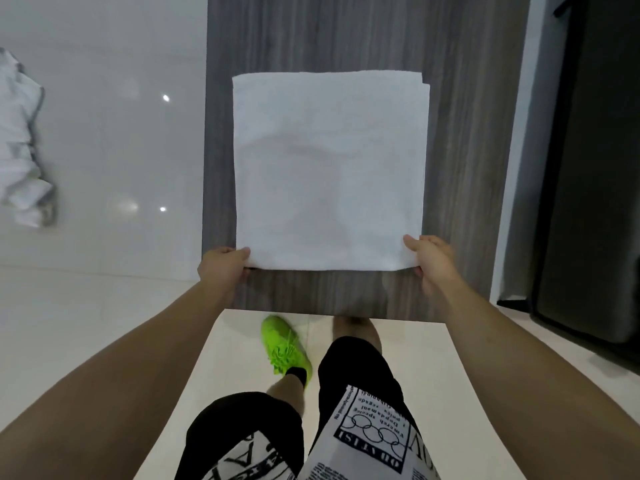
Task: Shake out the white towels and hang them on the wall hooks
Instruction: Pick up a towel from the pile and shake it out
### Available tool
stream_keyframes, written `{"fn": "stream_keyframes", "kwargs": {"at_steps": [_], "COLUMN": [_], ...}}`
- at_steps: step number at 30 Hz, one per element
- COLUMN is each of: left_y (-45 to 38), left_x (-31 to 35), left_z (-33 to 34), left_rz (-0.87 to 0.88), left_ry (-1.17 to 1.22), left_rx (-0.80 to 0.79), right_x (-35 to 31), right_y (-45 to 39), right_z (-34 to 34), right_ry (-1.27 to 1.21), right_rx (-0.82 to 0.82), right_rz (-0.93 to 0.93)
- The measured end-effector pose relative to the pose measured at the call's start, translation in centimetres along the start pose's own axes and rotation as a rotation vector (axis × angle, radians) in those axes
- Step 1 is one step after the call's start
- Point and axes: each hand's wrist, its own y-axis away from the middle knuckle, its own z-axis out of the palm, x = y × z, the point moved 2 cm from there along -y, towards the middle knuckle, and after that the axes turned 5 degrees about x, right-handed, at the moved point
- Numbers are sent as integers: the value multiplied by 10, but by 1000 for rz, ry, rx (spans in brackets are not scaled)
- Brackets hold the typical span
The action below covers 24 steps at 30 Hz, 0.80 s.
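Your left hand (225,268) and right hand (431,263) are pinching the folded towel's (329,168) near corners on the surface (467,150); more white cloth (20,140) is hanging left, cut off.

We see soft, even, bright indoor light. Two small glare spots sit on the glossy white wall (104,133) at nine o'clock. The crumpled cloth (24,143) at the nine o'clock edge blurs, and the wide lens bends lines near the frame edges.
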Motion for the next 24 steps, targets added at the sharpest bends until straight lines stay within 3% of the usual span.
{"fn": "stream_keyframes", "kwargs": {"at_steps": [6, 15, 20, 24], "left_y": [7, 9, 10, 14], "left_x": [-8, -32, -36, -35], "left_z": [-7, 3, 6, 3], "left_rz": [-73, -157, -223, -292], "left_ry": [81, 109, 97, 87], "left_rx": [11, -122, -133, -165], "right_x": [17, 52, 66, 72], "right_y": [6, 11, 19, 23], "right_z": [-17, -20, -20, -28], "right_ry": [-305, -120, -296, -282], "right_rx": [132, 405, 360, 338], "right_rz": [169, 252, 354, 312]}}
